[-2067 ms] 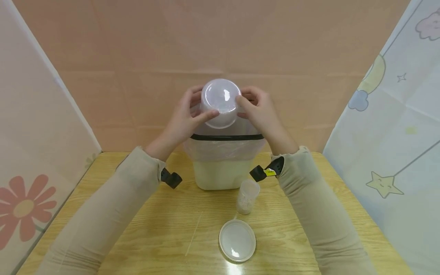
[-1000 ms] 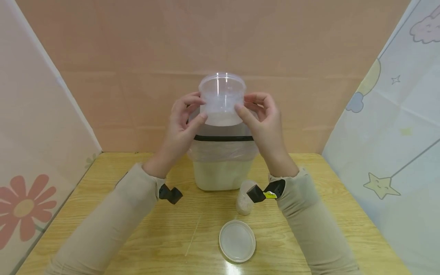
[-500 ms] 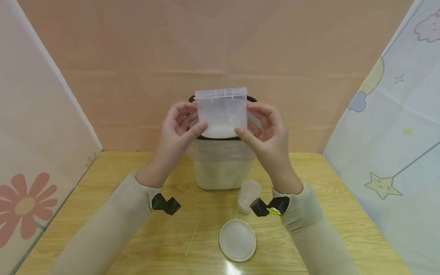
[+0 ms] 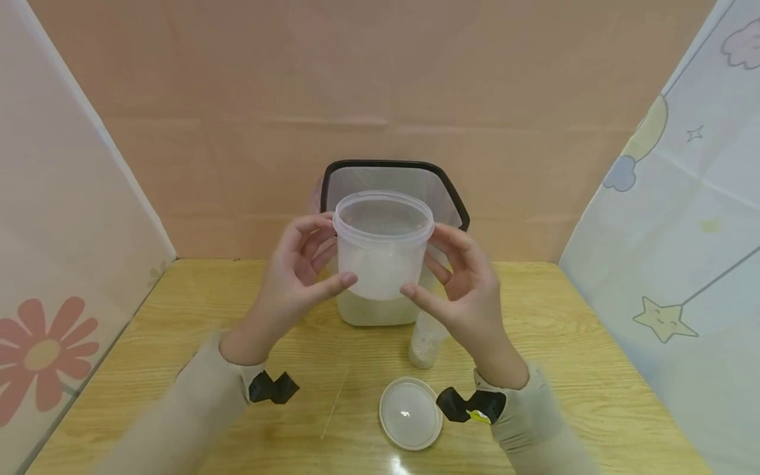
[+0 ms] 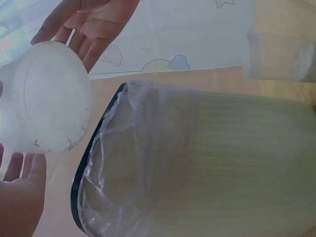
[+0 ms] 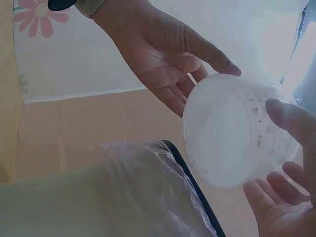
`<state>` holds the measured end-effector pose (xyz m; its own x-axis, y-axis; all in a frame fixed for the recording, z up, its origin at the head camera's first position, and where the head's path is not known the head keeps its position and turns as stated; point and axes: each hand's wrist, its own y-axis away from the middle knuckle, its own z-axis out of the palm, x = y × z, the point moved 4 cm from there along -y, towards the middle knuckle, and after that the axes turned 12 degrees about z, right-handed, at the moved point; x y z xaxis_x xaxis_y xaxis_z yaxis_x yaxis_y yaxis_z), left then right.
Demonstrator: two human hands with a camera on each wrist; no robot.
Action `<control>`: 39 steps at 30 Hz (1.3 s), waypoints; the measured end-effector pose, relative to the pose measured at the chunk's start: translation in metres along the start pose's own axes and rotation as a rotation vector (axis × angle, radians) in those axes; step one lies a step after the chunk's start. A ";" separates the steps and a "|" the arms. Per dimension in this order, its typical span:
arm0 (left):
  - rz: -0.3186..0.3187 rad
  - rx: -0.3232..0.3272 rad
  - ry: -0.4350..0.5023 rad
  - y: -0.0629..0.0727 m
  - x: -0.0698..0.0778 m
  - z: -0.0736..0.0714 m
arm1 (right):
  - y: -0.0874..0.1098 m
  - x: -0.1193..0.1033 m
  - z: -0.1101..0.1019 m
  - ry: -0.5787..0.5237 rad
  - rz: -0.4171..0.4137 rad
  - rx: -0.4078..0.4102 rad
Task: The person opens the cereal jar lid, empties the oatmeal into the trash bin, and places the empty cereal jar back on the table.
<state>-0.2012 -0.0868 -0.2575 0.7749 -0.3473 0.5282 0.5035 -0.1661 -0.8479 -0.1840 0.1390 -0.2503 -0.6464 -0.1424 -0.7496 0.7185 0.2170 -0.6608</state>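
Between both hands is a translucent plastic tub [image 4: 382, 267], held roughly upright with its open mouth up, in front of a lined trash bin [image 4: 380, 313]. My left hand [image 4: 303, 260] grips the tub's left side, thumb on the near wall. On the opposite side my right hand [image 4: 466, 280] holds it the same way. The left wrist view shows the tub's base [image 5: 61, 98] with small brown specks near its edge. Specks also dot the tub wall [image 6: 254, 113] in the right wrist view. Its inside bottom is hidden in the head view.
A round white lid [image 4: 410, 414] lies on the wooden table [image 4: 237, 429]. Behind it stands a small clear jar [image 4: 423, 346] with pale grains, partly covered by my right hand. A thin pale stick [image 4: 334, 406] lies left of the lid. The bin's black rim [image 4: 380, 163] holds a plastic liner.
The tub was tipped over the bin with its base toward me. Both hands have turned it upright and brought it down and nearer. Lid, jar and bin stay in place.
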 end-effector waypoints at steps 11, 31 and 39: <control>-0.005 -0.109 -0.028 0.042 -0.006 0.000 | 0.041 0.019 0.006 0.014 -0.021 -0.052; -0.250 -0.173 -0.102 0.113 -0.036 -0.011 | 0.097 0.069 0.020 0.197 0.236 -0.118; -0.374 -0.172 -0.120 0.132 -0.049 -0.017 | 0.112 0.089 0.026 0.206 0.409 -0.089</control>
<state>-0.1788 -0.1076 -0.3962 0.5951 -0.1261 0.7937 0.6950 -0.4151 -0.5870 -0.1542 0.1258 -0.3923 -0.3585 0.1654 -0.9188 0.9060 0.2989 -0.2997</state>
